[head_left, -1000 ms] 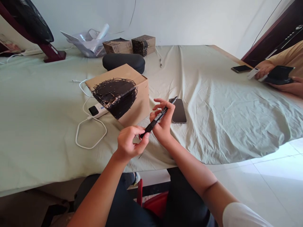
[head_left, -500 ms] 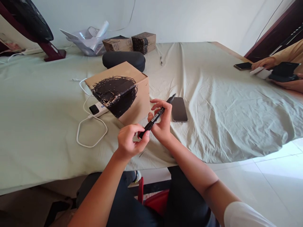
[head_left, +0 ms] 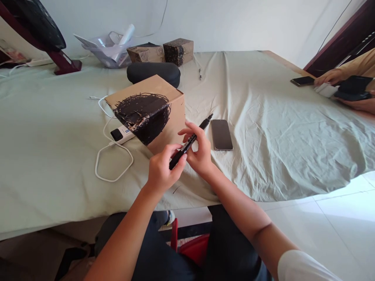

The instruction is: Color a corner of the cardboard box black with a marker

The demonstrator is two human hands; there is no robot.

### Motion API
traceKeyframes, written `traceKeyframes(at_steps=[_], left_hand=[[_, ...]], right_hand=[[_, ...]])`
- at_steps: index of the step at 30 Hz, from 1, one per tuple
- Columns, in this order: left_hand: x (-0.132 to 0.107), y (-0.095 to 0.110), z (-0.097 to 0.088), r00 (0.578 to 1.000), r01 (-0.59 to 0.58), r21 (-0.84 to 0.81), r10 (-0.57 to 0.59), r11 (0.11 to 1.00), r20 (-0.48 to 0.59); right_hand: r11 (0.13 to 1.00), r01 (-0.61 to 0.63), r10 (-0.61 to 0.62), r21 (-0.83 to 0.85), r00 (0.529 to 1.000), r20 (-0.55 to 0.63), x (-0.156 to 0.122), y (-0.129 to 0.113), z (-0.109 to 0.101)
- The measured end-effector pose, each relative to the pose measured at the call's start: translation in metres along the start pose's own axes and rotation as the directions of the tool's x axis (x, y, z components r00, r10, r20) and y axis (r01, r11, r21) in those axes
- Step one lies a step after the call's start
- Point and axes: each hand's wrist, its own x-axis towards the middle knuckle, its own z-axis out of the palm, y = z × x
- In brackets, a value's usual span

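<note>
A black marker pen (head_left: 190,141) slants between my two hands, its dark tip pointing up and to the right. The fingers and thumb of my left hand (head_left: 164,166) pinch its lower end. Around its middle, my right hand (head_left: 200,150) has its thumb and fingers closed on the barrel. Just beyond my hands stands a cardboard box (head_left: 172,119), one corner covered with a black scribbled patch (head_left: 152,117). A dark-screened phone (head_left: 222,134) lies flat to the right of my right hand.
A white power strip (head_left: 125,134) and looped white cable (head_left: 113,180) lie left of the box. Behind it are a black case (head_left: 154,74), two scribbled boxes (head_left: 178,52), a plastic basket (head_left: 105,50) and a fan (head_left: 63,58). Another person's hands (head_left: 331,76) are at far right.
The marker has slid down and left slightly through my right hand. My left hand has shifted its grip further up along the pen's lower end.
</note>
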Motion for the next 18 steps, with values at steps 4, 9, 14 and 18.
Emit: traceKeyframes(at_steps=[4,9,14,18], left_hand=[[-0.002,-0.003,0.001,0.997,0.076,-0.021,-0.076,0.997,-0.010],[-0.008,-0.009,0.001,0.987,0.141,-0.139,-0.149,0.980,-0.053],[-0.006,-0.009,0.000,0.987,0.126,-0.156,-0.139,0.980,-0.076],[-0.003,-0.006,-0.001,0.991,0.098,-0.150,-0.110,0.984,-0.076]], right_hand=[[0.984,-0.149,0.146,-0.098,0.988,-0.042,0.010,0.005,-0.023],[0.633,-0.478,0.507,-0.609,0.851,-0.140,0.029,0.030,-0.076],[0.124,-0.409,0.871,-0.904,0.482,-0.098,0.027,0.054,-0.087],[0.181,-0.301,0.889,-0.936,0.457,0.025,0.019,0.060,-0.071]])
